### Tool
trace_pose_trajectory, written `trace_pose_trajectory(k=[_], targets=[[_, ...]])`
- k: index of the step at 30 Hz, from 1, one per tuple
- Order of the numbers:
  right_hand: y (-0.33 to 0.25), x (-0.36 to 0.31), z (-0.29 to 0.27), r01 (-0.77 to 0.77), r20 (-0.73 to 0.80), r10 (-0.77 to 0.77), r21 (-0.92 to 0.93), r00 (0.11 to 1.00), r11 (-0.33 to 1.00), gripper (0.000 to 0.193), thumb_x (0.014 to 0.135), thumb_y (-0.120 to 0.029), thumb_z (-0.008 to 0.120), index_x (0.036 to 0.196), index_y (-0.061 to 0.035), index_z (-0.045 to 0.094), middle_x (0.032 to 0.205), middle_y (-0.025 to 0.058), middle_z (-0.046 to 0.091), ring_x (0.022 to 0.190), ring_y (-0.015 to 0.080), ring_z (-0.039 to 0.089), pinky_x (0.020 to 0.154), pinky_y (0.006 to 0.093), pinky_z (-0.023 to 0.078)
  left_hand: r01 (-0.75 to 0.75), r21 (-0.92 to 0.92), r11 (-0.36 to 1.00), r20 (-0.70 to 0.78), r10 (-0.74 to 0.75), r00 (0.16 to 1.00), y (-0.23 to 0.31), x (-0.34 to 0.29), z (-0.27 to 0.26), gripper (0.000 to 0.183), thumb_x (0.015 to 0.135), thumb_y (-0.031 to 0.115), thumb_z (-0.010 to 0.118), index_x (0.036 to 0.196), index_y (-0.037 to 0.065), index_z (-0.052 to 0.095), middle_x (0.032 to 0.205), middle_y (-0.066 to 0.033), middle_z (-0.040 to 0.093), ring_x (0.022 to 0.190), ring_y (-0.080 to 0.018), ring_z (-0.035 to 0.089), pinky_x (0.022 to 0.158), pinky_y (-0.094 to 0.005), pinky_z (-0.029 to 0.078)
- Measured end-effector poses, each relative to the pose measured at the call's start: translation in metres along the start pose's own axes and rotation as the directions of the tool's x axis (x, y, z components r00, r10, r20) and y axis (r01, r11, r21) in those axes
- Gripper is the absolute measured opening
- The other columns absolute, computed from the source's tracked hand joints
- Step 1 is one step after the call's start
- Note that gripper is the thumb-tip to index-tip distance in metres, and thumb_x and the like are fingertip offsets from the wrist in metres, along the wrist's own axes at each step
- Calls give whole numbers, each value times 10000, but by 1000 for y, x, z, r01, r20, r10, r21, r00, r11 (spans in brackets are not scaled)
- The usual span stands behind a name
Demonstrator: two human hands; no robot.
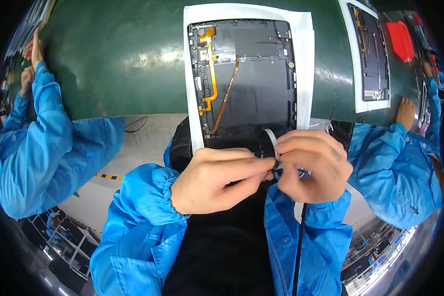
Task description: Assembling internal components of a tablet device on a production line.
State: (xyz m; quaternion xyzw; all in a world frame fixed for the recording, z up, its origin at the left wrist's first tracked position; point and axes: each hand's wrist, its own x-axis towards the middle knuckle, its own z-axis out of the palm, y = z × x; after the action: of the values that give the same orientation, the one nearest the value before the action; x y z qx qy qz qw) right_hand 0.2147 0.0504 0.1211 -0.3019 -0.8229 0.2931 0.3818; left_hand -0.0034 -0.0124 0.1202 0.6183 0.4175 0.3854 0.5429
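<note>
Hands: left [217, 180] pinched, contents unclear | right [314, 165] gripping white curved strip [271, 140] | opened black device [256, 93] just beyond both

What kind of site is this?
Likely an electronics assembly line: an opened tablet-like device exposing ribbon cables, a similar opened unit on the green bench, and blue-clad co-workers on both sides.

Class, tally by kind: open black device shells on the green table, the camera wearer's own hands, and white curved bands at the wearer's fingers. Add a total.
Open black device shells: 2 (middle shell, far-right shell)
Wearer's hands: 2 (left hand, right hand)
White curved band: 1
Total: 5
</note>
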Motion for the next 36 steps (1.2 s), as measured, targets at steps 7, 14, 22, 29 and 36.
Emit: trace_pose_trajectory(k=[7, 14, 22, 29, 36], targets=[[32, -29, -48, -428, -248, 368, -261, 896, 865, 66, 886, 85, 644, 922, 30, 657, 995, 114, 754, 768, 137, 631, 714, 269, 513, 42, -319, 947, 185, 19, 982, 6, -8, -23, 306, 920, -115, 687, 1222, -130, 731, 984, -240, 792, 878, -314, 805, 792, -360, 633], [29, -79, -112, -725, -178, 752, -475, 634, 499, 100, 939, 22, 680, 1013, 43, 744, 861, 108, 767, 771, 166, 708, 696, 296, 538, 67, -311, 948, 218, 3, 976, 11, -3, -30, 321, 919, -99, 713, 1239, -123, 728, 1002, -235, 795, 896, -321, 805, 776, -357, 638], [-23, 2, -41, 32, 195, -26, -30, 980, 999, 285, 749, -99, 780, 1028, -46, 808, 1132, 143, 767, 718, 188, 734, 565, 289, 595, 13, -243, 970, 229, 45, 972, 24, 8, -26, 286, 923, -92, 734, 1208, -114, 737, 955, -212, 797, 814, -309, 790, 743, -374, 634], [-12, 29, -40, 189, 194, -187, 10, 963, 982, 309, 698, -134, 770, 990, -40, 808, 991, 106, 793, 721, 178, 749, 557, 275, 573, -57, 611, 789, -94, 144, 985, 8, 12, -34, 701, 734, 196, 950, 1346, -14, 681, 1367, -271, 628, 1279, -455, 617, 1063, -522, 518], [39, 68, -33, 6, 198, 9, -77, 980, 997, 171, 755, 80, 774, 921, 39, 772, 1182, 238, 760, 864, 243, 759, 757, 316, 598, 97, 771, 630, -126, 1, 992, -30, 13, -48, 1012, 607, 342, 981, 1506, 105, 580, 1698, -272, 299, 1551, -518, 329, 1225, -539, 395]])
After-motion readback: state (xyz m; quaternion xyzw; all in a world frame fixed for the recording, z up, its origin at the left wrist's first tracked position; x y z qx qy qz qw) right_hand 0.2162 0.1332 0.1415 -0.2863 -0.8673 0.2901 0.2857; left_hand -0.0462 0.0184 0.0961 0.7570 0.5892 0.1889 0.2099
